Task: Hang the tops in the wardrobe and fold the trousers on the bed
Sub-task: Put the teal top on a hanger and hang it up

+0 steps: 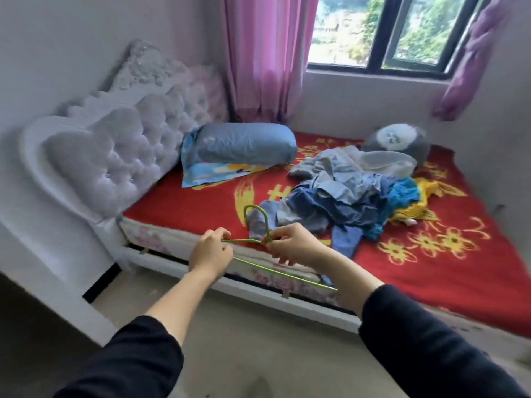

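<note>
A: Hanger first. You hold it in both grips, in the air over the near edge of the bed, hook up and pointing away from you.

B: Agreed. Your left grip pinches the end of one arm, fingers curled on the wire. Your right grip is closed round the neck just under the hook. Nothing else in either one.

A: Why both? My guess is you're steadying it so a top can go on. Thin wire would twist in one grip.

B: The lower bar runs down past your right wrist, so it's tilted, not level.

A: The pile lies mid-bed, beyond the hanger and not touching it. Blues, grey and a bit of yellow, all tangled. Can't tell tops from trousers.

B: Nothing is on the hanger and nothing looks folded. You're early in the task, I'd say. The wardrobe isn't in view.

A: The pile is near your side, which is probably why you stand at this edge.

B: Pillow sits by the headboard, and a plush toy just behind the pile. Both are out of your way.
</note>
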### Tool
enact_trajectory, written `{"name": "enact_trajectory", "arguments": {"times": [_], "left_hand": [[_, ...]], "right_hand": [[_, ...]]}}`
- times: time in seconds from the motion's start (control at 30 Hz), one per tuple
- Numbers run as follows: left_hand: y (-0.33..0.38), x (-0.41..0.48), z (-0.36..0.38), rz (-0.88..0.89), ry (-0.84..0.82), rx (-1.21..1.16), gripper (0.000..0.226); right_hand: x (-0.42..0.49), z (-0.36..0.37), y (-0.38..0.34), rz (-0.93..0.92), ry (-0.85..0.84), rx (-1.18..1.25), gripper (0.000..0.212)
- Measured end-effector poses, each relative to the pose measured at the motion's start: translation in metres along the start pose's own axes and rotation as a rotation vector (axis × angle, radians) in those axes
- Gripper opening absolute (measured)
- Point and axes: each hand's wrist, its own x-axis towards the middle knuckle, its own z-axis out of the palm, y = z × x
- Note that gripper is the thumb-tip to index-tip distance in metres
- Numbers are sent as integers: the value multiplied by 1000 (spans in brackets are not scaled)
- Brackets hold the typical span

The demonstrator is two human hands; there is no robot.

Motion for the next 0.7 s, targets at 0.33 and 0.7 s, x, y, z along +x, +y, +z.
{"name": "enact_trajectory", "arguments": {"times": [0.33,0.7], "left_hand": [[152,123,172,217,-353,-9,37],[275,244,313,308,-609,72,37]], "right_hand": [[56,-166,141,272,297,88,16],[116,-296,258,521,603,179,10]]}}
